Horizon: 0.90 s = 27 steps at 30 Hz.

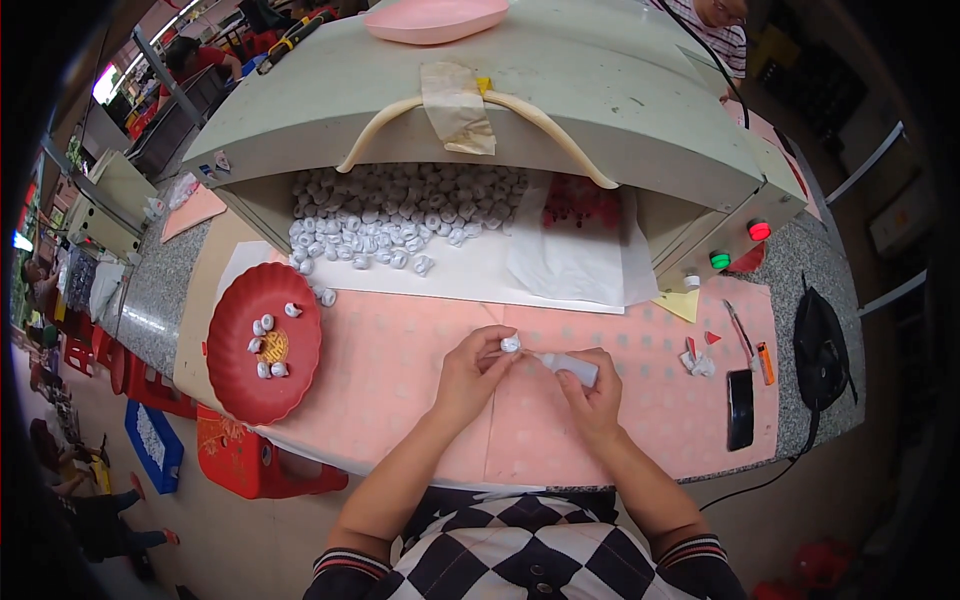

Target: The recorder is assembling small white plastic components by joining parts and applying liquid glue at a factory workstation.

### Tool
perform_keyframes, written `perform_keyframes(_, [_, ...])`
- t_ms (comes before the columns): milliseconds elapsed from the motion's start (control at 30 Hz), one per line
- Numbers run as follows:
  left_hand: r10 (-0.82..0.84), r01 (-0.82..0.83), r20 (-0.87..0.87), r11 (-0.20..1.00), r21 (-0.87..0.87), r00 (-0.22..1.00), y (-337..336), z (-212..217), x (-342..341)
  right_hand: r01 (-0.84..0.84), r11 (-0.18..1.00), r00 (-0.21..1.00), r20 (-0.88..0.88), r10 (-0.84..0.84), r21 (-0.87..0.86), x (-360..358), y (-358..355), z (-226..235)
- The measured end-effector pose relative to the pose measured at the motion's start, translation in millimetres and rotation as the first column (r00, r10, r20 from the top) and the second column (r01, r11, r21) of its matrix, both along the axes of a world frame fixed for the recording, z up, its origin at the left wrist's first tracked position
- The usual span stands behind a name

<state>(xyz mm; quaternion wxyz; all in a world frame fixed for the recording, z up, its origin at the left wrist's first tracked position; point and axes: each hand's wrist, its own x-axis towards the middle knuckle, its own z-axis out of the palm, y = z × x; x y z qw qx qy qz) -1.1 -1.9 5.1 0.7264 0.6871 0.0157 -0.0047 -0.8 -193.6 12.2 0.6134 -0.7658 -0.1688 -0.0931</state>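
Over the pink work cloth, my left hand pinches a small white rounded piece with dark marks between thumb and fingertips. My right hand is wrapped round a small translucent squeeze bottle, tipped so that its thin nozzle points at the piece. Whether the nozzle touches it I cannot tell. To the left sits a red scalloped tray with several similar pieces in it. A large heap of these white pieces lies beyond my hands, inside the grey metal box.
The grey box spans the far side, with a red and a green button at its right. A phone, an orange lighter and a black bag lie at right. A red stool stands below left.
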Motion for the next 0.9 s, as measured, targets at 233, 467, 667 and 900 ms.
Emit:
perform_keyframes(233, [-0.007, 0.007, 0.024, 1.0, -0.005, 1.0, 0.1, -3.2, -0.2, 0.023, 1.0, 1.0, -0.001, -0.023, 0.005, -0.9, 1.9, 3.5])
perform_keyframes(467, [-0.009, 0.008, 0.011, 1.0, 0.02, 1.0, -1.0, -0.2, -0.2, 0.031, 0.999, 0.999, 0.015, -0.03, -0.039, -0.2, -2.8, -0.9])
perform_keyframes(667, [-0.006, 0.006, 0.012, 1.0, 0.024, 1.0, -0.8, -3.3, 0.2, 0.042, 0.999, 0.999, 0.014, -0.041, -0.02, 1.1, -1.2, -0.2])
perform_keyframes(900, [-0.008, 0.008, -0.002, 1.0, -0.024, 1.0, -2.1, -0.9, 1.6, 0.038, 0.999, 0.999, 0.012, -0.038, 0.012, 0.1, -3.5, -1.7])
